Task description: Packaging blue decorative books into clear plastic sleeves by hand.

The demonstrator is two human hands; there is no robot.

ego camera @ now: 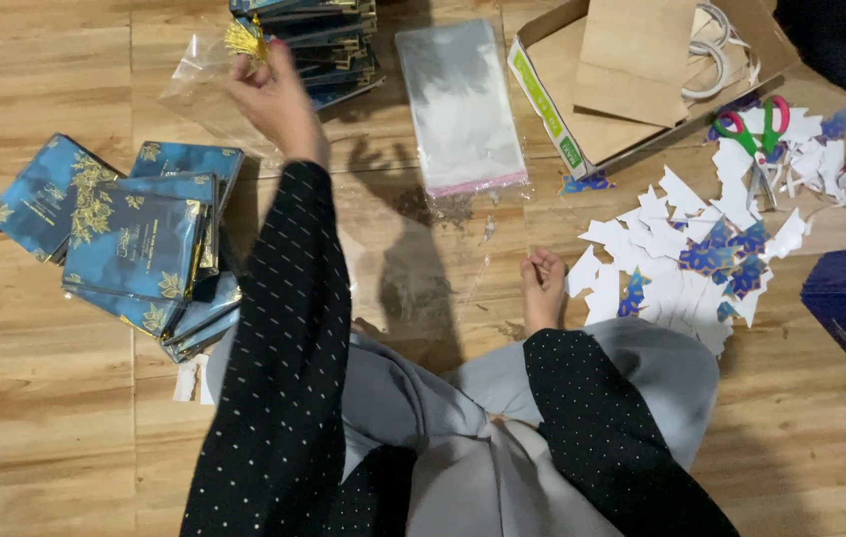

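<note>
Wooden plank flooring (35, 398) serves as the work surface, with the person seated on it. A gold tassel (244, 40) is pinched between the fingers of the left hand (274, 99), which is raised over a crumpled clear plastic sleeve (194, 85), apparently so the tassel hangs free. The right hand (544, 288) is rested on the floor with its fingers curled loosely; nothing is seen to be held in it. Just beside it, white and blue paper offcuts (686, 254) are spread in a heap, presumably left where they were trimmed. A flat stack of clear sleeves (458, 104) is laid ahead, between the hands. Blue cards with gold floral print (135, 244) are piled at the left, and a second pile (329, 45) is set near the tassel. Green-and-pink scissors (756, 134) and an open cardboard box (632, 80) are kept at the right.
</note>
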